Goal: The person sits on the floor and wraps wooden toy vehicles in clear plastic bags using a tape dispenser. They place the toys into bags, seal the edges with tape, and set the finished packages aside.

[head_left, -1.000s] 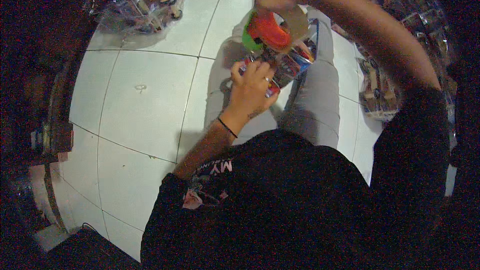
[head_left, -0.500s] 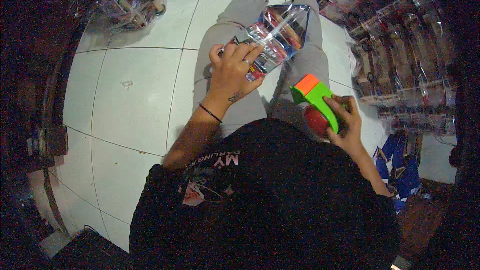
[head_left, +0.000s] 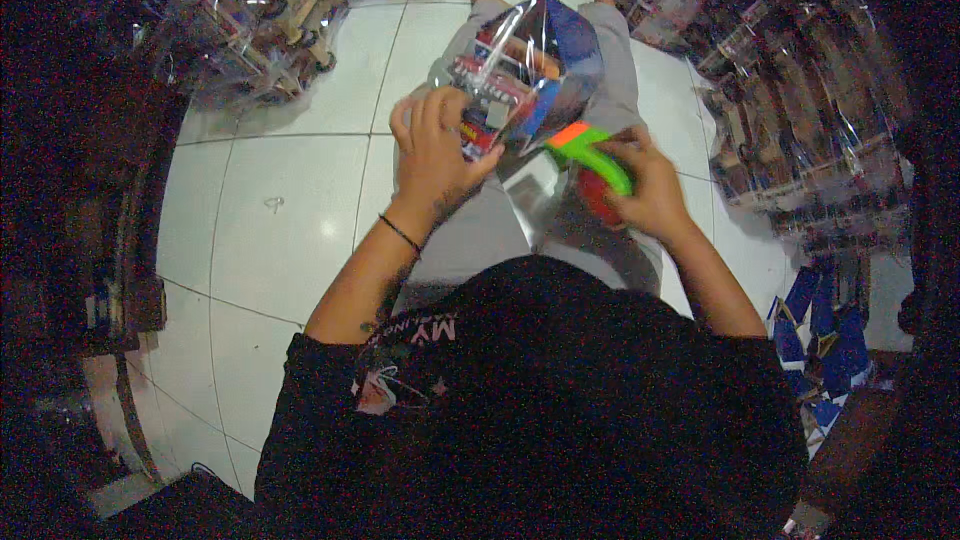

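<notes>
Between my legs hangs a clear plastic-wrapped package (head_left: 565, 55) with colourful printed panels and a dark blue side. My left hand (head_left: 435, 145) grips its near left corner, thumb on the near edge and fingers over the top. A green hand-held tape dispenser (head_left: 600, 155) with an orange front and a reddish roll is in my right hand (head_left: 650, 185), the fingers wrapped round it. Its orange end is close to the package's near right edge; whether they touch, I cannot tell. Motion slightly blurs the dispenser.
My grey-trousered legs (head_left: 620, 55) stretch over white floor tiles (head_left: 280, 230). Many plastic-wrapped packages (head_left: 810, 100) are stacked along the right, with more wrapped items (head_left: 250, 20) at the far left. Blue and white cardboard pieces (head_left: 825, 330) lie at the right.
My right hand has brought the tape dispenser leftward and up, close to the package. The package is tilted and raised somewhat, still in my left hand. The whole view has shifted slightly.
</notes>
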Demonstrator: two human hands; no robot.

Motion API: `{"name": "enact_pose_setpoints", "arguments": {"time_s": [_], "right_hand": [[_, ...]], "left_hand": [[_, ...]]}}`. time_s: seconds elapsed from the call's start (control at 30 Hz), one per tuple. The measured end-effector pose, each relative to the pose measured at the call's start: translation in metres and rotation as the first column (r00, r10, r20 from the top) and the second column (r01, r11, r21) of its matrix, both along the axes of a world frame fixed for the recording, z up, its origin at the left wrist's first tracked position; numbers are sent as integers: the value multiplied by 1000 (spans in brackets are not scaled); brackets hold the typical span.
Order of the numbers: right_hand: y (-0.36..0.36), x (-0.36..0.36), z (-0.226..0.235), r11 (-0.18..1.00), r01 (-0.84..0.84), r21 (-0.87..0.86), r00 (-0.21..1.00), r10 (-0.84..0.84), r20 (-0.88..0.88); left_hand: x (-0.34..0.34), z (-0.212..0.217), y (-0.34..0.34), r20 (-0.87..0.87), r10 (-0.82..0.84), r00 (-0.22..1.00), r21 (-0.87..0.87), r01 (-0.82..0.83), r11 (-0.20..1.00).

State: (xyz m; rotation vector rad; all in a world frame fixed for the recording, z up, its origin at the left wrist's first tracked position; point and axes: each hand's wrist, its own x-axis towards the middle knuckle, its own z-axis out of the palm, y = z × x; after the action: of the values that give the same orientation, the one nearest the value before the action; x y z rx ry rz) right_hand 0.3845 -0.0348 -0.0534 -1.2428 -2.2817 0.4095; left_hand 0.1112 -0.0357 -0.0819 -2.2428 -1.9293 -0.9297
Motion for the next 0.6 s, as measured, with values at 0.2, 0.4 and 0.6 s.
{"name": "enact_pose_setpoints", "arguments": {"time_s": [0.2, 0.4, 0.6], "right_hand": [[52, 163, -143, 663, 659, -356, 387, -704, -596], [49, 208, -282, 312, 738, -598, -113, -817, -566], [98, 139, -207, 497, 827, 262, 543, -828, -141]], "left_hand": [[30, -38, -11, -918, 60, 393, 161, 230, 960], [28, -41, -18, -911, -335, 242, -212, 422, 882], [3, -45, -10, 114, -19, 993, 185, -2, 983]]}}
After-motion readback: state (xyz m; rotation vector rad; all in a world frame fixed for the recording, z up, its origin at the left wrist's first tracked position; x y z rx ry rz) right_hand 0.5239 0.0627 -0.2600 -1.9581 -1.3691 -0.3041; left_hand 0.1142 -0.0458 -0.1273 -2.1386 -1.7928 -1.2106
